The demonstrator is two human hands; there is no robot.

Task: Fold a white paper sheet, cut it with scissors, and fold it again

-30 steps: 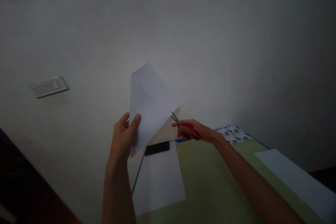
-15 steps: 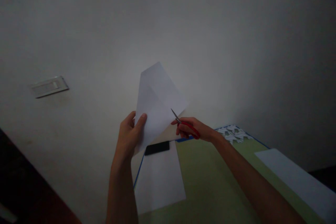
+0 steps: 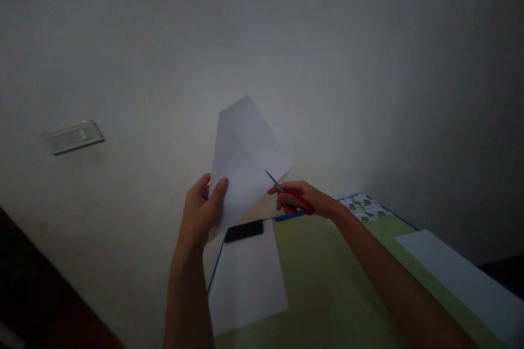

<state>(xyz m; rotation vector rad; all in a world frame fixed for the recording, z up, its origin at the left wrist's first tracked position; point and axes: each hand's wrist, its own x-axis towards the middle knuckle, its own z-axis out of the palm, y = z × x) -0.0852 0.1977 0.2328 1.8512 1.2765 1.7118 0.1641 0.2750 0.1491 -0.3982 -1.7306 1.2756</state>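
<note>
My left hand (image 3: 200, 211) pinches the lower left edge of a folded white sheet of paper (image 3: 245, 158) and holds it up in front of the wall. My right hand (image 3: 301, 200) is closed round the red handles of a pair of scissors (image 3: 286, 191). The scissor blades point up and left and meet the paper's right edge. Both hands hover above the far end of a green table (image 3: 327, 283).
A black phone (image 3: 244, 230) lies at the table's far edge on a white sheet (image 3: 249, 278). Another white sheet (image 3: 454, 278) lies at the right. A pile of small cut paper pieces (image 3: 364, 206) sits at the far right corner. A switch plate (image 3: 73, 136) is on the wall.
My left hand and the paper shifted a little to the right over the second. The scissors stayed at the paper's right edge.
</note>
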